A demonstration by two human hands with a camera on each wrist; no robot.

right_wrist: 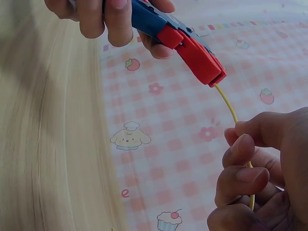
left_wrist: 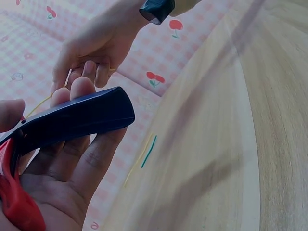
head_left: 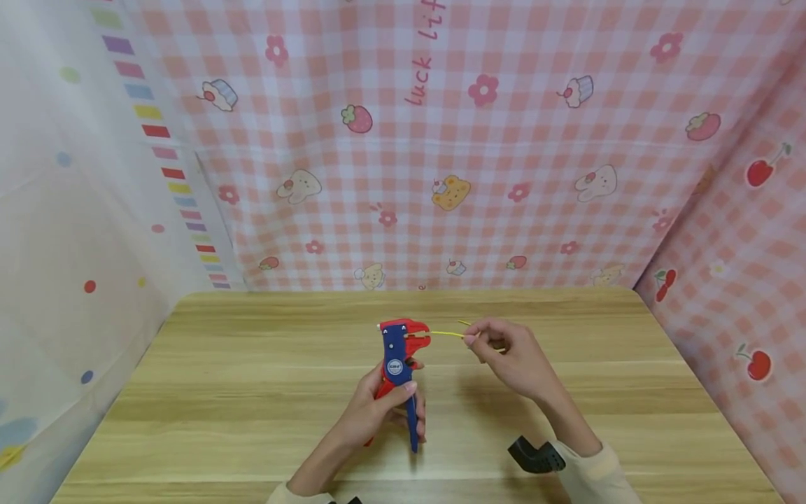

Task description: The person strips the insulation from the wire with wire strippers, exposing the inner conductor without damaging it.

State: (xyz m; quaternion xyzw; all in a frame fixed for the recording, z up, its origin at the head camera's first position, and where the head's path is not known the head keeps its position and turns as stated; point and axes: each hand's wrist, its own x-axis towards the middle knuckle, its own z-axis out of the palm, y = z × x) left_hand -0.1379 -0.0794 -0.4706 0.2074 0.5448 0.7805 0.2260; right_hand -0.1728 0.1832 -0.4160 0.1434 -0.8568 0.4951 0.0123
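"How many of each thing are there?"

"One red-and-blue wire stripper (head_left: 397, 353), two hands, and three wires: one yellow wire (head_left: 447, 334) at the tool, plus a yellow strand (left_wrist: 138, 161) and a green strand (left_wrist: 148, 151) side by side on the counter (head_left: 252, 392)."

"Where is the stripper, then?"

"In the left hand (head_left: 380, 406), above the counter. It stands nearly upright, its nose turned towards the right hand (head_left: 513, 353). The yellow wire bridges the two hands, meeting the tip of the red jaws. Those show a narrow gap between them from the head camera; how deep the wire goes, I can't tell."

"And how are the hands set?"

"The left is wrapped around the handles, its thumb across the front of the blue handle (head_left: 413, 423). The right pinches the yellow wire between thumb and forefinger, with the other fingers curled in and the wire passing among them."

"What about the arms?"

"Both forearms slant up and inward from the near edge. A black device (head_left: 535, 456) sits by the right wrist, next to a pale sleeve (head_left: 601, 476)."
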